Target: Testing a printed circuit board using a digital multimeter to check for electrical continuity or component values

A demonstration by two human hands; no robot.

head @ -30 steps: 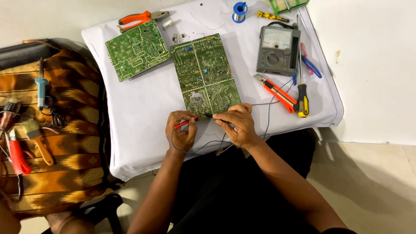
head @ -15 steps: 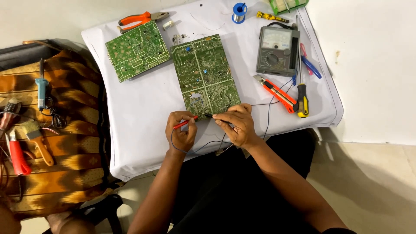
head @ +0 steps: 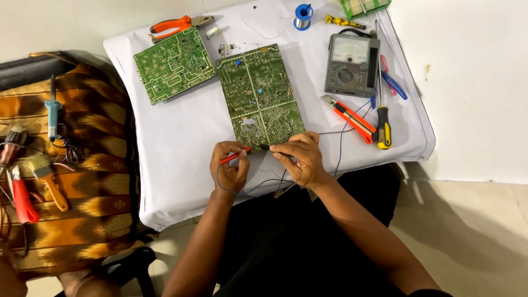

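- A grey analog multimeter (head: 352, 65) lies near the table's (head: 176, 137) far right corner; an orange utility knife (head: 352, 116) and a yellow-handled screwdriver (head: 384, 126) lie by the right edge.
- A smaller green circuit board (head: 173, 65) and orange pliers (head: 176, 25) sit at the far left corner.
- The large green circuit board (head: 258, 96) lies mid-table, reaching toward the near edge.
- The left hand (head: 230, 168) pinches a red probe (head: 235, 156); the right hand (head: 301, 157) pinches a black probe (head: 266, 147); both tips meet the board's near end.

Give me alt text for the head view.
The left hand holds a red probe and the right hand a black probe at the near edge of a green circuit board on a white-covered table; an analog multimeter sits nearby.
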